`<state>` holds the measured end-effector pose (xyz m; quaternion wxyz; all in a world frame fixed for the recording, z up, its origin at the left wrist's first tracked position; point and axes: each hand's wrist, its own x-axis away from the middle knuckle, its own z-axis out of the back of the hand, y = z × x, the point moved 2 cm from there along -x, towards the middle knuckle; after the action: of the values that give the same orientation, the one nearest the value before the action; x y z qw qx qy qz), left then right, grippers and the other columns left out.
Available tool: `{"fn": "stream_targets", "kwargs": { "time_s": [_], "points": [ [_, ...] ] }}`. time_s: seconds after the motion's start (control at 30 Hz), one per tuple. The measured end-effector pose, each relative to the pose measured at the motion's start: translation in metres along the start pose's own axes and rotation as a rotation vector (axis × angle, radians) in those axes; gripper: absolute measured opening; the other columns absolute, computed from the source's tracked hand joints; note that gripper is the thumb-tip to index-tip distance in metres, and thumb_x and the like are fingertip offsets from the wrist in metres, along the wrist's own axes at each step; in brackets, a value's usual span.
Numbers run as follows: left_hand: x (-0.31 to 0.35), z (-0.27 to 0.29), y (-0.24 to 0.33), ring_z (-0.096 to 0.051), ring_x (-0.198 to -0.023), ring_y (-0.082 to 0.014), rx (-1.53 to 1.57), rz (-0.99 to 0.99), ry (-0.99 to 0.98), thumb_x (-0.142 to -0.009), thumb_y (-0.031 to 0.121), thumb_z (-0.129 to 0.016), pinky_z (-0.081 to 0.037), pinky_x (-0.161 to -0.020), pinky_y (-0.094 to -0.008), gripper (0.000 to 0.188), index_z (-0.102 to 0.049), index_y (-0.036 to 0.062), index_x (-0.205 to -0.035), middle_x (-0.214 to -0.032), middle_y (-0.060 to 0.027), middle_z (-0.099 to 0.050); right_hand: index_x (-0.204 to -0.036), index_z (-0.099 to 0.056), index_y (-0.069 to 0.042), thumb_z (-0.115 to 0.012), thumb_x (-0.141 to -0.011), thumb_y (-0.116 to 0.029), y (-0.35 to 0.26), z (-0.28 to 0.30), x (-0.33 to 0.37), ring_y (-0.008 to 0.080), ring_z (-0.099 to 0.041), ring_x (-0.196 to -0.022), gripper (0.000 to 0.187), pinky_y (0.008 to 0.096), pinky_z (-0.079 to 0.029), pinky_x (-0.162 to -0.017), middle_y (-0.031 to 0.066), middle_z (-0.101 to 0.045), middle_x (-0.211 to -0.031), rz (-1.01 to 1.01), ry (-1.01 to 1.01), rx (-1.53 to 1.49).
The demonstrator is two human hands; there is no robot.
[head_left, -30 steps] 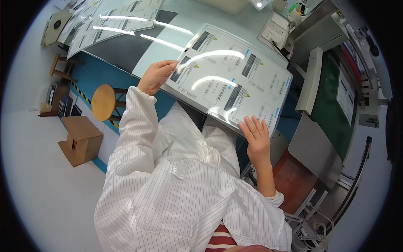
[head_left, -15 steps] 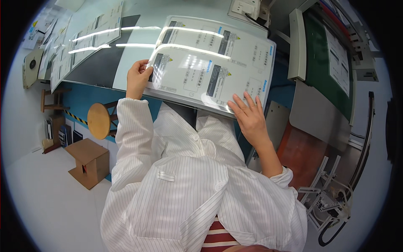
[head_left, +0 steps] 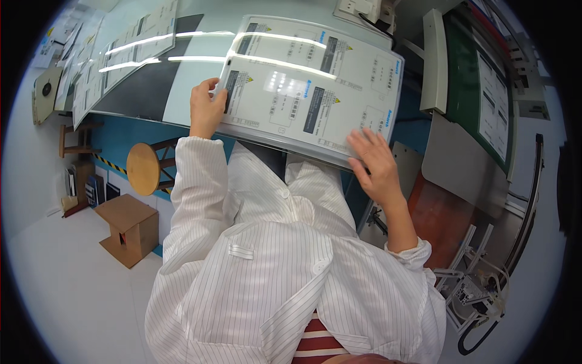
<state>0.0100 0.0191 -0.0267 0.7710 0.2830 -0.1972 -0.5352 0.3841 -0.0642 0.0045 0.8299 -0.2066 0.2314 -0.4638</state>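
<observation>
A stack of glossy white printed sheets [head_left: 276,100] lies near the table's front edge, with dark label blocks and small yellow triangles printed on the top sheet. My left hand [head_left: 207,109] is closed at the stack's left edge, thumb and fingers pinching the sheet edge there. How many layers it grips is hidden. At the near right corner, my right hand [head_left: 377,162] is slightly blurred, its fingers stretched out and spread. Its fingertips are over the sheet's edge; whether they touch it I cannot tell.
More printed sheets [head_left: 130,51] lean or lie at the far left, by a dark mat [head_left: 145,91]. A power socket [head_left: 357,7] sits at the back. On the right is a machine with a green bed [head_left: 464,79] bearing a printed sheet. A round stool [head_left: 144,171] and cardboard box [head_left: 130,227] stand lower left.
My right hand has slid rightward and toward me, from lying on the sheet to its corner. My left hand and the sheets have shifted slightly right; the left hand still grips the edge.
</observation>
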Motion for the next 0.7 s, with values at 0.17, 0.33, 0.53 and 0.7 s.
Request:
{"fn": "stream_targets", "kwargs": {
  "time_s": [0.17, 0.33, 0.53, 0.7],
  "points": [
    [-0.012, -0.008, -0.009, -0.057, -0.100, -0.0232, 0.040, -0.068, 0.053, -0.093, 0.023, -0.058, -0.047, -0.089, -0.0330, 0.036, -0.059, 0.0010, -0.121, -0.116, -0.0145, -0.058, -0.129, -0.056, -0.006, -0.056, -0.093, -0.020, 0.091, 0.054, 0.005, 0.0339, -0.041, -0.133, 0.038, 0.0436, -0.031, -0.110, 0.0163, -0.050, -0.138, -0.263, 0.367, 0.243],
    [-0.018, -0.028, -0.020, -0.057, -0.101, -0.0261, 0.061, -0.167, 0.142, -0.095, 0.027, -0.056, -0.046, -0.089, -0.0347, 0.037, -0.060, -0.0004, -0.119, -0.115, -0.0174, -0.058, -0.136, -0.046, -0.003, -0.052, -0.095, -0.028, 0.217, 0.087, 0.062, 0.0387, -0.033, -0.136, 0.049, 0.0475, -0.027, -0.111, 0.0225, -0.041, -0.143, -0.604, 0.535, 0.651],
    [-0.010, -0.030, -0.021, -0.057, -0.100, -0.0306, -0.017, -0.265, 0.241, -0.099, 0.027, -0.049, -0.045, -0.088, -0.0368, 0.036, -0.060, -0.0022, -0.118, -0.109, -0.0189, -0.060, -0.141, -0.037, -0.002, -0.046, -0.096, -0.034, 0.270, 0.101, 0.093, 0.0410, -0.023, -0.140, 0.056, 0.0567, -0.016, -0.112, 0.0253, -0.031, -0.148, -0.925, 0.638, 0.675],
    [-0.010, -0.029, -0.015, -0.051, -0.111, -0.0303, -0.080, -0.186, 0.190, -0.100, 0.029, -0.044, -0.040, -0.097, -0.0390, 0.039, -0.057, 0.0001, -0.123, -0.119, -0.0167, -0.055, -0.139, -0.039, 0.000, -0.044, -0.096, -0.033, 0.288, 0.121, 0.090, 0.0399, -0.022, -0.141, 0.055, 0.0558, -0.015, -0.113, 0.0245, -0.032, -0.148, -1.014, 0.667, 0.709]
  ]
}}
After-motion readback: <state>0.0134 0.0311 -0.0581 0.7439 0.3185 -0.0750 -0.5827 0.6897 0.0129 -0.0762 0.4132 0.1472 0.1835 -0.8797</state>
